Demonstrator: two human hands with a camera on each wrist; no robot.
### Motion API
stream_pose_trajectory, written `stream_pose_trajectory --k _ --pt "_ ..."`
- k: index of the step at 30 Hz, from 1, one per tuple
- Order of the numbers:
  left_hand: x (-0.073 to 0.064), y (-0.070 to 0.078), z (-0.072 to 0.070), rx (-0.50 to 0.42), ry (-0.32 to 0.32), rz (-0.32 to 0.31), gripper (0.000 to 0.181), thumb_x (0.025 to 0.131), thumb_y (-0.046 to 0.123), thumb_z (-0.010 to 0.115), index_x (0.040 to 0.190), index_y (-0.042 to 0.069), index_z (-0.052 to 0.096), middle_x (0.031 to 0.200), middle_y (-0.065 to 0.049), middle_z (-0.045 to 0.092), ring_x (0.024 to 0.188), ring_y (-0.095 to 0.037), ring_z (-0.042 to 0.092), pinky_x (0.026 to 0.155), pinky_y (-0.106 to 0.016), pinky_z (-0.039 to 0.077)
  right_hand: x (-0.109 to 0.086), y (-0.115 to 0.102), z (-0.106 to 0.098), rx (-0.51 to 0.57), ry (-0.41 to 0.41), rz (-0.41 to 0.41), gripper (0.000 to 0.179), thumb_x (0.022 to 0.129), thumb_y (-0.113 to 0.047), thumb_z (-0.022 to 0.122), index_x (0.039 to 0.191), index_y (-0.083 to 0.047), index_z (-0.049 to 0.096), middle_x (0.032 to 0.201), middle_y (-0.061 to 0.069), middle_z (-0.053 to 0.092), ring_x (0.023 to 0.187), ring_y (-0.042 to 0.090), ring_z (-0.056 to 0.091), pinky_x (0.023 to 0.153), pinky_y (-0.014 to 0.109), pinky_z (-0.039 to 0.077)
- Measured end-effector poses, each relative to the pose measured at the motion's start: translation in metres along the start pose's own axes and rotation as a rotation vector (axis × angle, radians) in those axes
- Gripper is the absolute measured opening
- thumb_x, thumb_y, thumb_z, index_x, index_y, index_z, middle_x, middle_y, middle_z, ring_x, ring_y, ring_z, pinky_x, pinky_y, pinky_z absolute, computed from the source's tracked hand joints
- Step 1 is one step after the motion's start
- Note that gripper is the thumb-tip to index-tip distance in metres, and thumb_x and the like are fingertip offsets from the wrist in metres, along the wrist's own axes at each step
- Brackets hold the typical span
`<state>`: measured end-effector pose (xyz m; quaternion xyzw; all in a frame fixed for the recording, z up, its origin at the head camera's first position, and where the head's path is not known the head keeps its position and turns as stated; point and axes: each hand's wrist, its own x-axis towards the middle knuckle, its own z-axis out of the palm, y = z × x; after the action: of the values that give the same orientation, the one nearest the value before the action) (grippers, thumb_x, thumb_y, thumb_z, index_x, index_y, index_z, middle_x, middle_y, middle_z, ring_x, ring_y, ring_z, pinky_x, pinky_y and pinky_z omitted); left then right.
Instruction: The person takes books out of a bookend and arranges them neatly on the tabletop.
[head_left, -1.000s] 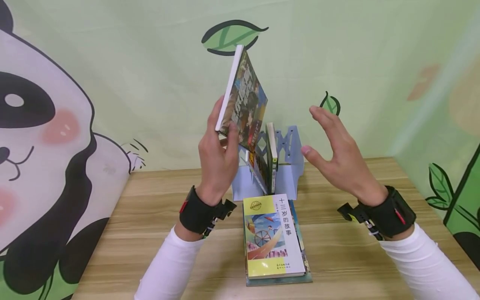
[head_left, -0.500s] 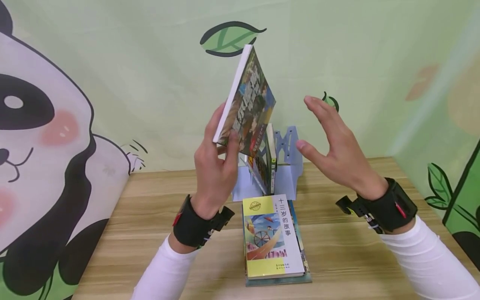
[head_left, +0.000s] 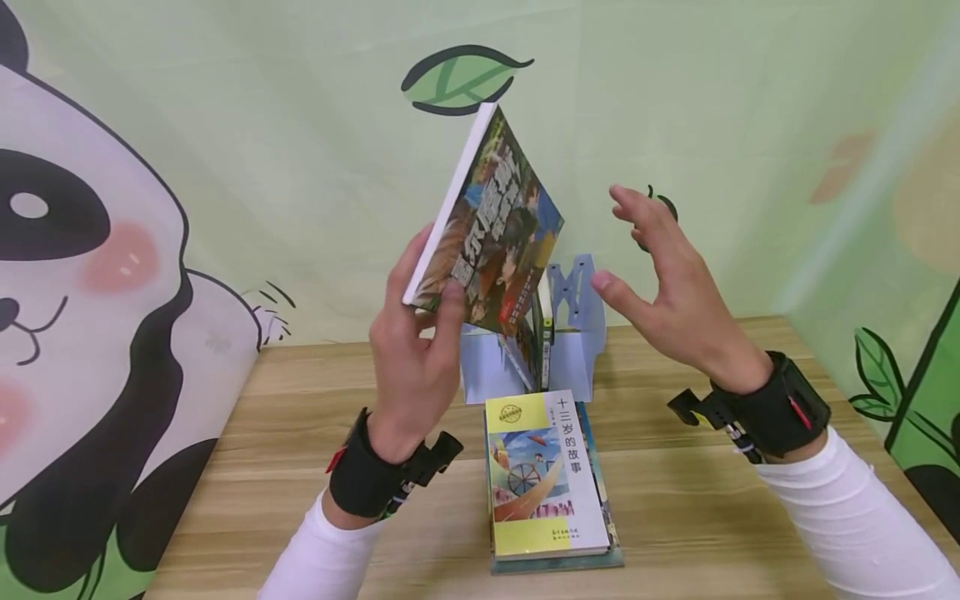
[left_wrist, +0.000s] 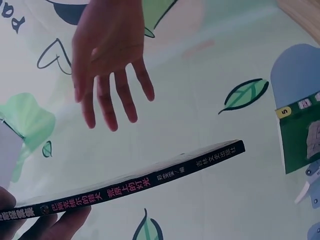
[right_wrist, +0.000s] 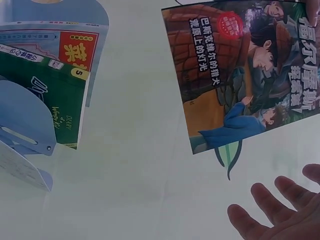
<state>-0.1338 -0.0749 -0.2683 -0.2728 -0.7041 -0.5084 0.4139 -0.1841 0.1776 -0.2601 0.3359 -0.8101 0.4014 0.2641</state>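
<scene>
My left hand (head_left: 412, 367) grips a thin paperback (head_left: 498, 233) by its lower corner, thumb on the illustrated cover, and holds it tilted in the air. The left wrist view shows its black spine (left_wrist: 165, 179) with pink and white lettering. To the book's right, my right hand (head_left: 678, 304) is raised with fingers spread, holding nothing and apart from the book. Behind and below the held book stands a blue-grey book rack (head_left: 573, 367). Several books lean or stand in it, among them a green one (right_wrist: 67, 102); the held book hides part of them.
In front of the rack, a yellow and white book (head_left: 588, 508) lies on top of a larger teal-edged book (head_left: 558, 564). Both rest on the wooden table (head_left: 720, 517). A printed cloth backdrop (head_left: 315, 167) with a panda and leaves closes off the back and sides.
My left hand has come down and toward me, to the left, turning the paperback so more of its cover faces the head camera. The right hand has shifted slightly up and left.
</scene>
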Motion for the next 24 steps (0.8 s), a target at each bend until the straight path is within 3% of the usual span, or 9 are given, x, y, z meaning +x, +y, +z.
stream_pose_trajectory --k 4,14,24 --pt "-0.001 0.004 -0.006 -0.052 -0.024 -0.041 0.048 0.098 0.000 0.051 0.145 -0.003 0.039 0.137 -0.020 0.058 0.115 -0.029 0.065 0.074 -0.025 0.060 -0.002 0.001 -0.001 -0.005 -0.003 0.004 0.070 0.094 -0.033 0.064 0.154 -0.017 0.031 0.151 0.007 0.041 0.137 0.027 0.041 0.108 0.055 0.037" --pt "-0.005 0.009 -0.010 -0.290 -0.038 -0.108 0.047 0.101 0.007 0.049 0.146 -0.005 0.036 0.144 -0.020 0.050 0.129 -0.028 0.053 0.097 -0.038 0.054 -0.006 0.005 -0.002 -0.025 -0.008 -0.006 0.070 0.096 -0.041 0.059 0.154 -0.015 0.030 0.151 0.010 0.041 0.136 0.030 0.041 0.107 0.057 0.037" --pt "-0.013 0.010 -0.015 -0.351 -0.071 -0.191 0.048 0.101 0.004 0.048 0.147 -0.002 0.035 0.144 -0.021 0.048 0.130 -0.027 0.053 0.100 -0.034 0.052 -0.012 0.009 0.000 0.007 -0.050 0.024 0.069 0.097 -0.032 0.059 0.156 -0.017 0.027 0.157 0.009 0.037 0.141 0.030 0.038 0.112 0.059 0.034"
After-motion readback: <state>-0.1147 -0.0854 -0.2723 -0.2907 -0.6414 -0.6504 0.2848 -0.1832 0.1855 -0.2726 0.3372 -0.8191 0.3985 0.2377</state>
